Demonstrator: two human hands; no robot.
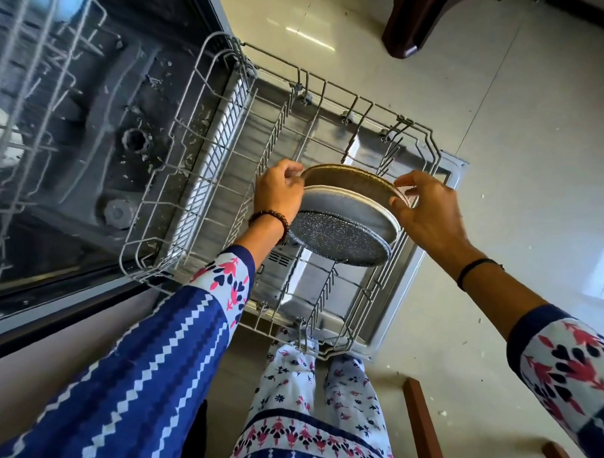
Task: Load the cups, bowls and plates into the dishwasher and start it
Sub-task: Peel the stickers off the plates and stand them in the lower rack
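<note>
Blue zigzag sleeve (128,389) of the left arm fills the 7 o'clock corner, and the floral cuff of the right sleeve (572,366) sits at 4 o'clock, with patterned trousers (299,383) low at 6 o'clock. Both arms reach towards the middle of the view, where three plates (351,206) are held together on edge, leaning over the pulled-out lower rack (202,157). At the 9 o'clock side of the plates, the left hand (278,192), with a beaded bracelet (271,218) on its wrist, has its fingers curled round their rims. At the 3 o'clock side, the right hand (426,210), a black band (476,269) on its wrist, pinches the rims between thumb and fingers.

Farthest from the camera is the brown-rimmed plate (347,179), next the pale grey plate (357,199), and nearest the dark speckled plate (338,237), which hangs lowest. Its bottom edge is down among the rack's wires, though I cannot tell whether it rests on them.

That wire rack stands on the open dishwasher door (309,283), running from 11 o'clock to 5 o'clock. At 10 o'clock lies the dark dishwasher tub (102,133), and the upper rack (22,111) juts out at 9 o'clock. Pale tiled floor (512,118) spreads across the 2 o'clock side, with a dark wooden furniture leg (420,22) at 1 o'clock and a brown wooden bar (420,423) at 5 o'clock
</note>
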